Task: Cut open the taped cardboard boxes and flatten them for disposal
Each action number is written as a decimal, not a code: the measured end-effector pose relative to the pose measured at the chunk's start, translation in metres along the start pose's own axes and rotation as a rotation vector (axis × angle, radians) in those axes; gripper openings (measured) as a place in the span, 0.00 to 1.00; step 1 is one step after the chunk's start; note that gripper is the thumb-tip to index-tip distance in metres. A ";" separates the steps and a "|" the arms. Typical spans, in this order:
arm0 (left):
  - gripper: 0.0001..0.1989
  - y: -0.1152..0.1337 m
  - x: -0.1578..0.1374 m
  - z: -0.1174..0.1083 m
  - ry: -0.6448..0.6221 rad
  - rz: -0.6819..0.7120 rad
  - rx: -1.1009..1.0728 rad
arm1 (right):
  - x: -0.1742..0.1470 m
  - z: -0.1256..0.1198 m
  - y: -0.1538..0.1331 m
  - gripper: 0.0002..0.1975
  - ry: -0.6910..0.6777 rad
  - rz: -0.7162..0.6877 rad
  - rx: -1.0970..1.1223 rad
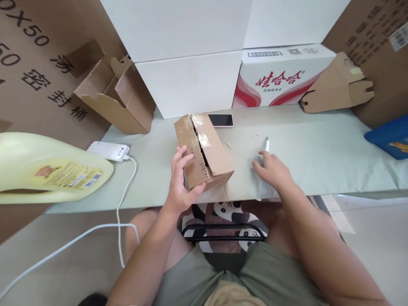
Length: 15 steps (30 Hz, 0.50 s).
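Observation:
A small brown cardboard box (214,149) lies at an angle on the cloth-covered table, its top seam slit open and bits of clear tape on the flaps. My left hand (182,182) grips its near left corner, with the thumb along the front edge and the fingers against the left side. To the right of the box, my right hand (272,169) is low over the cloth with thumb and index finger apart. Its fingertips are at the near end of a slim white tool (267,145) with a thin dark tip; whether they touch it is hard to tell.
Behind the box lies a phone (222,120). White cartons (191,83) and a red-and-white carton (280,80) line the back. Left are an open cardboard box (124,100), a white power bank (108,151) with cable and a yellow jug (54,170). A blue container (390,136) stands right.

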<state>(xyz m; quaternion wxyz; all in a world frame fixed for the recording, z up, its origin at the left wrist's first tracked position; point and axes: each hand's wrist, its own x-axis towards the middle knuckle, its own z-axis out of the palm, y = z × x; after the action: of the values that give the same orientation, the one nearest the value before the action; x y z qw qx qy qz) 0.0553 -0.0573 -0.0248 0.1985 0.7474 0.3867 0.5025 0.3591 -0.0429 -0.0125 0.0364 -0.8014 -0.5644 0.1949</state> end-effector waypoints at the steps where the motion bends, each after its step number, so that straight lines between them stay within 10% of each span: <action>1: 0.31 -0.003 0.001 0.000 0.049 -0.011 -0.017 | -0.001 -0.001 -0.001 0.32 -0.029 0.004 -0.013; 6: 0.26 -0.014 0.006 0.005 0.438 -0.225 -0.166 | -0.002 -0.003 0.001 0.33 -0.094 0.021 -0.052; 11: 0.29 -0.011 0.021 -0.006 0.840 -0.562 -0.390 | -0.001 -0.003 0.007 0.27 0.169 -0.182 0.229; 15: 0.28 0.018 0.032 -0.029 0.481 -1.192 -0.589 | -0.008 -0.010 0.008 0.26 0.194 -0.628 0.689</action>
<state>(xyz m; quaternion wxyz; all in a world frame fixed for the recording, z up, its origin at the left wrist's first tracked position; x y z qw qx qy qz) 0.0416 -0.0461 0.0185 0.5428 0.1917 0.6113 0.5430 0.3671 -0.0517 -0.0034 0.4097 -0.5479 -0.6758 0.2743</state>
